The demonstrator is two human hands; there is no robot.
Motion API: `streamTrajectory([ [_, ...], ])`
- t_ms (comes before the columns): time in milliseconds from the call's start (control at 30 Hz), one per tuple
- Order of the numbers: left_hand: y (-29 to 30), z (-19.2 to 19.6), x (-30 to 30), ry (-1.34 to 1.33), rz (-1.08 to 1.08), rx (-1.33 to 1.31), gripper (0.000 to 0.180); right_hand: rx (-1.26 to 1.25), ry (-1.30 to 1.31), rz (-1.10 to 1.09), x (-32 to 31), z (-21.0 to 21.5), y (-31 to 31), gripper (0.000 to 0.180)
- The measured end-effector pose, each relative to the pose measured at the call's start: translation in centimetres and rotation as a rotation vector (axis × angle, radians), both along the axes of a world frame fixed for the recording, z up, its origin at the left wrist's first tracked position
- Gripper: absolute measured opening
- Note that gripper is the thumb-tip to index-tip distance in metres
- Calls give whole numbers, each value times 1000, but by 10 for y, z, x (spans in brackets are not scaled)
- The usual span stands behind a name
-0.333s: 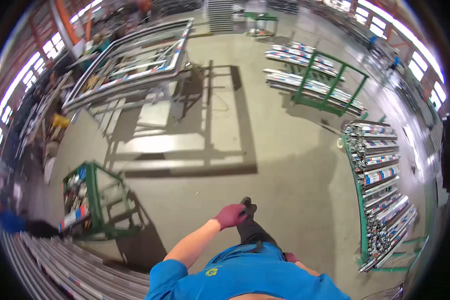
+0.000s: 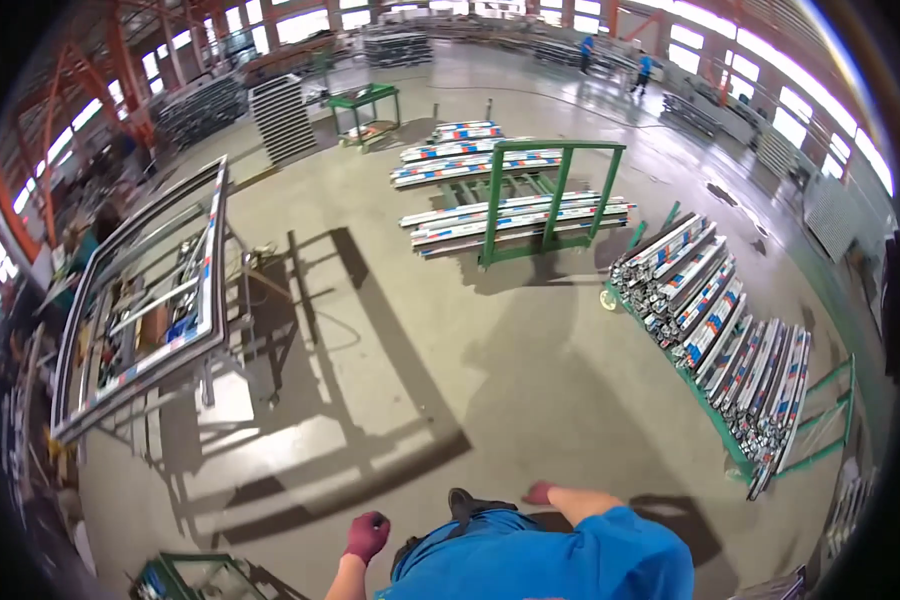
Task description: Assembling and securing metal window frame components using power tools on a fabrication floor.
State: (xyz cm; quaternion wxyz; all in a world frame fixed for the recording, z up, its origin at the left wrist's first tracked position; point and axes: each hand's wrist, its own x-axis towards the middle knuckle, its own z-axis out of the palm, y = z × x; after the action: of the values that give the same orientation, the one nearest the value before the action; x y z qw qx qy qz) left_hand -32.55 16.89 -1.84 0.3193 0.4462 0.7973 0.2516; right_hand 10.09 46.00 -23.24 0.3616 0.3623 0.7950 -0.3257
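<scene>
My left hand [image 2: 368,535], in a maroon glove, hangs low in front of my body with its fingers curled closed. A small dark spot shows at the curl, and I cannot make out whether it is an object or part of the glove. My right hand [image 2: 540,493], also in a maroon glove, is held out at the end of my bent arm. Its fingers are too small and smeared to read. Neither hand touches any of the racks. Below me a dark shoe [image 2: 460,502] shows on the concrete floor.
A green rack of long profiles [image 2: 710,330] stands at right, and another green rack [image 2: 555,200] ahead. On the left, a large frame [image 2: 213,260] rests on supports. A green cart [image 2: 170,570] is at lower left. A green table [image 2: 365,97] and people [image 2: 642,75] are farther off.
My view has swung right and up, so the frame and lower-left cart have shifted left in it. My right arm now shows clearly, and the person at far left is out of view.
</scene>
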Motion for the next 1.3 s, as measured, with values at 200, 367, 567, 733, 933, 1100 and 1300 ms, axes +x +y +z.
streamTrajectory([
  [200,130,47,-189,150,343,278,12,210,583,-283,-283,167,229,50],
  [367,235,82,-355,351,449,529,30,174,617,-309,-455,195,323,50],
  [567,370,127,-627,701,585,576,66,-12,74,-97,-525,109,384,61],
  [733,399,115,-806,592,897,119,99,-15,359,-331,-679,160,442,45],
  [933,438,45,-889,205,905,-83,64,178,836,26,-980,246,515,34],
  [1100,438,52,-885,137,1000,-97,72,-25,1093,320,-1321,386,495,30],
  [1300,449,68,-887,43,1122,-211,75,92,1079,809,-1762,306,498,47],
])
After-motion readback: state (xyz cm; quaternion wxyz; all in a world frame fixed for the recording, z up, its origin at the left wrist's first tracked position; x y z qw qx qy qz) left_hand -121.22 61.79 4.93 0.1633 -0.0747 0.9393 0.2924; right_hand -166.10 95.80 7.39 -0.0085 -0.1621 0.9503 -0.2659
